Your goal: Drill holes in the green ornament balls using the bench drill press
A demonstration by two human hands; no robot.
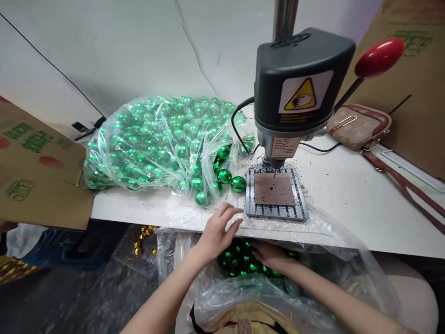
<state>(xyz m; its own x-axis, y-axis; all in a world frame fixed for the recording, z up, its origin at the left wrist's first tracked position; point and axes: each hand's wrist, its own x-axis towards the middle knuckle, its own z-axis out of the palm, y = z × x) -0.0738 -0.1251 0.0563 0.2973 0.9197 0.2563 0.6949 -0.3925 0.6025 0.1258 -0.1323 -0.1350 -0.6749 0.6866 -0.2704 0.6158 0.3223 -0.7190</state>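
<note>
My left hand (218, 232) hovers at the table's front edge, thumb and fingers apart, with nothing in it. Several loose green mirrored balls (238, 183) lie just beyond it, by the mouth of a full clear plastic bag (146, 144). My right hand (269, 255) reaches below the edge, among green balls (239, 260) in an open plastic bag (222, 292) on my lap. Its fingertips are partly hidden, so I cannot see whether it grips a ball. Right of my left hand stands a bench drill press (295, 88), its bit above a brown board (274, 189) with a hole.
The drill's slotted metal base (301, 208) is strewn with dark shavings. A red-knobbed lever (379, 58) sticks out to the right. Behind it lie a beige handbag (359, 125) and a cardboard box (417, 93). Another cardboard box (41, 176) stands left. Gold balls (138, 248) lie below the table.
</note>
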